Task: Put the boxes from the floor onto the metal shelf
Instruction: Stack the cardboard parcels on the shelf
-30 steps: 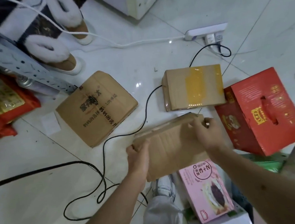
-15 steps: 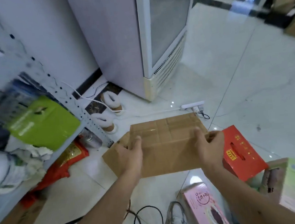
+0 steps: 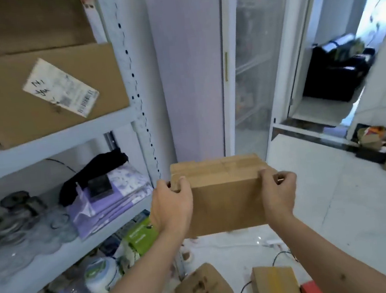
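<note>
I hold a plain brown cardboard box (image 3: 225, 203) in mid-air at chest height, just right of the metal shelf (image 3: 48, 144). My left hand (image 3: 172, 207) grips its left end and my right hand (image 3: 278, 194) grips its right end. On the floor below lie a brown printed box (image 3: 202, 291), a box with yellow tape (image 3: 274, 284) and the corner of a red box (image 3: 312, 292). The grey shelf unit stands at the left, its upright post (image 3: 136, 92) close to the held box.
A large labelled carton (image 3: 42, 94) fills an upper shelf level. The middle level holds glass jars (image 3: 17, 231), purple folded packs (image 3: 111, 200) and black cloth. A glass-door fridge (image 3: 238, 67) stands ahead. Black and white cables (image 3: 277, 255) run on the white floor.
Both hands have lifted the brown box from the floor up to shelf height. My view has risen from the floor boxes to the shelf levels and fridge.
</note>
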